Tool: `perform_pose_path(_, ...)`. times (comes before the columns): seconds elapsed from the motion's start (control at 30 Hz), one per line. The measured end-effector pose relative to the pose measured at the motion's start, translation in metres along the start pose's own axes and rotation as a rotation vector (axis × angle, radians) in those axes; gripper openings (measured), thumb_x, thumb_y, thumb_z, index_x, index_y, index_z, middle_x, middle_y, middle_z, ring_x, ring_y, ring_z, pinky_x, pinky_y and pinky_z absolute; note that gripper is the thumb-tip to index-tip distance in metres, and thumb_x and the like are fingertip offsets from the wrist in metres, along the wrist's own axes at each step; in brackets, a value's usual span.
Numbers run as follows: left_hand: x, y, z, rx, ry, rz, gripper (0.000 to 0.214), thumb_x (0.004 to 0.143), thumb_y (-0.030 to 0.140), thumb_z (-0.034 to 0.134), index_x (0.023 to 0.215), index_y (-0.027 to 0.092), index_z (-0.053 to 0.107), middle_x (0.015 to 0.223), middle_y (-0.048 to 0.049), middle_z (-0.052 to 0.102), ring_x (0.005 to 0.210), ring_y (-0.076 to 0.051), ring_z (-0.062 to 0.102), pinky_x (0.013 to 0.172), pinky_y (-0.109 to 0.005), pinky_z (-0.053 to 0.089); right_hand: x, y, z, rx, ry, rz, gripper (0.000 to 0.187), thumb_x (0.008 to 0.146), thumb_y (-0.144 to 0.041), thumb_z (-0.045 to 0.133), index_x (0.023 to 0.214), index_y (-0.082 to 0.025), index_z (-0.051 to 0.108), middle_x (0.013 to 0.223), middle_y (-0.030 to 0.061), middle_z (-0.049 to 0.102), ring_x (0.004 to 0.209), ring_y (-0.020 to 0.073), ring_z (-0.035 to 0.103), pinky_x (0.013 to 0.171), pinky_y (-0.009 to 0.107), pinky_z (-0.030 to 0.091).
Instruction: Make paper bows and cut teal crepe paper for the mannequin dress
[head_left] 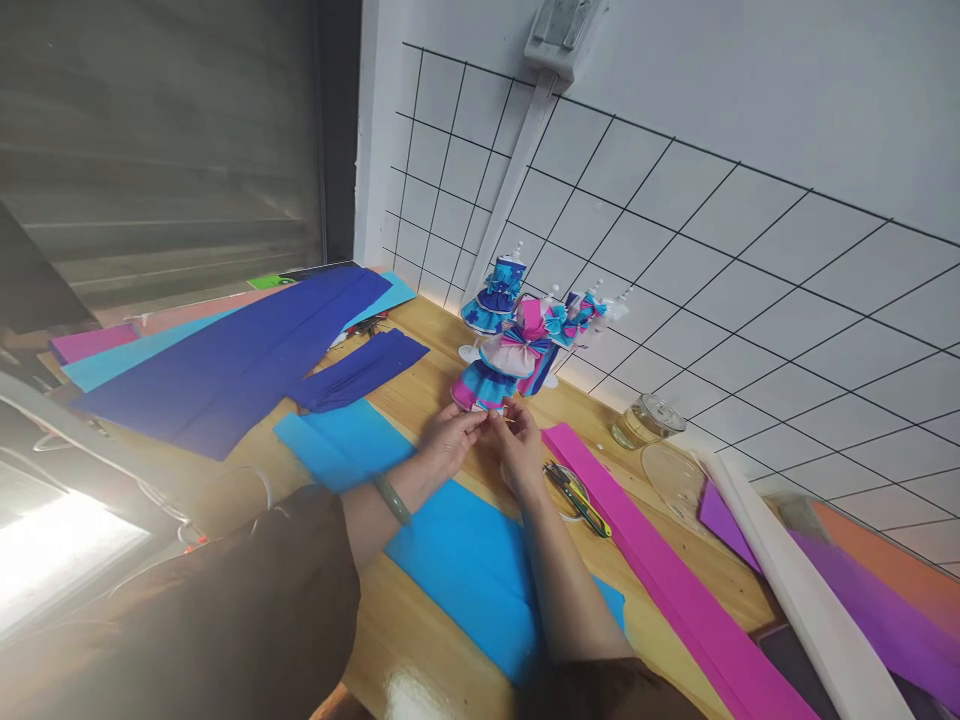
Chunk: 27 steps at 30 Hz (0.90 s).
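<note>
A miniature dress (501,358) of pink, white and blue crepe paper stands on a small dress form, with a striped bow at its waist. Just in front of its ruffled hem, my left hand (448,440) and my right hand (521,450) meet at the fingertips. Both are closed in a pinch on a small pale piece of crepe paper (489,408), mostly hidden by the fingers. Whether this piece is joined to the hem cannot be made out. A blue crepe paper sheet (465,540) lies under my forearms.
Behind stand a blue dress (498,290) and another small dress (585,315). To the right are a yellow-black cutter (589,505), a pink paper strip (660,570), a glass jar (649,420) and a white strip (802,590). Dark blue sheets (255,350) lie left; a wire grid (675,250) lines the wall.
</note>
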<state>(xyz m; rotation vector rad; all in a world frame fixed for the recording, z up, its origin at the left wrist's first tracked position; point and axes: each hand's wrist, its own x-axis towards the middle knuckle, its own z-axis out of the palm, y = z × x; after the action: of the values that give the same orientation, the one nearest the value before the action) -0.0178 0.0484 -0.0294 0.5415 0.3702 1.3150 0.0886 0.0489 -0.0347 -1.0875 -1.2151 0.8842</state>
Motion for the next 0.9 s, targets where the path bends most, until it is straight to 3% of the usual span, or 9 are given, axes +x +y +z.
perform_pose_path(0.33, 0.004, -0.003, -0.007, -0.055, 0.031, -0.003, 0.022, 0.065, 0.01, 0.062, 0.087, 0.015, 0.058, 0.083, -0.0051, 0.066, 0.083, -0.014, 0.061, 0.084, -0.029, 0.042, -0.002, -0.006, 0.002, 0.053, 0.065, -0.004, 0.04, 0.068, -0.034, 0.064, 0.104, -0.018, 0.055, 0.084, 0.0008, 0.055, 0.065, 0.0091, 0.05, 0.06, 0.022, 0.042)
perform_pose_path(0.57, 0.004, -0.002, -0.007, -0.059, 0.029, -0.025, 0.017, 0.066, 0.011, 0.062, 0.082, 0.015, 0.056, 0.084, -0.0052, 0.065, 0.08, -0.014, 0.06, 0.079, -0.029, 0.043, 0.002, -0.011, -0.005, 0.369, 0.228, 0.241, 0.02, 0.07, -0.032, 0.064, 0.084, -0.02, 0.058, 0.074, -0.004, 0.06, 0.058, 0.005, 0.052, 0.052, 0.015, 0.04)
perform_pose_path(0.73, 0.005, -0.004, -0.009, -0.091, 0.027, -0.047, 0.012, 0.065, 0.01, 0.061, 0.073, 0.014, 0.054, 0.082, -0.0047, 0.064, 0.08, -0.013, 0.06, 0.08, -0.029, 0.042, 0.005, -0.01, -0.009, 0.531, 0.052, 0.413, 0.014, 0.072, -0.028, 0.062, 0.083, -0.019, 0.057, 0.073, 0.0007, 0.065, 0.063, 0.0112, 0.06, 0.063, 0.026, 0.05)
perform_pose_path(0.9, 0.005, -0.004, -0.009, -0.096, 0.03, -0.054, 0.011, 0.065, 0.009, 0.061, 0.071, 0.014, 0.053, 0.08, -0.0046, 0.064, 0.079, -0.013, 0.06, 0.08, -0.029, 0.042, 0.006, -0.011, -0.012, 0.673, -0.071, 0.463, 0.01, 0.076, -0.023, 0.057, 0.086, -0.02, 0.056, 0.082, 0.0024, 0.067, 0.073, 0.0121, 0.063, 0.072, 0.028, 0.051)
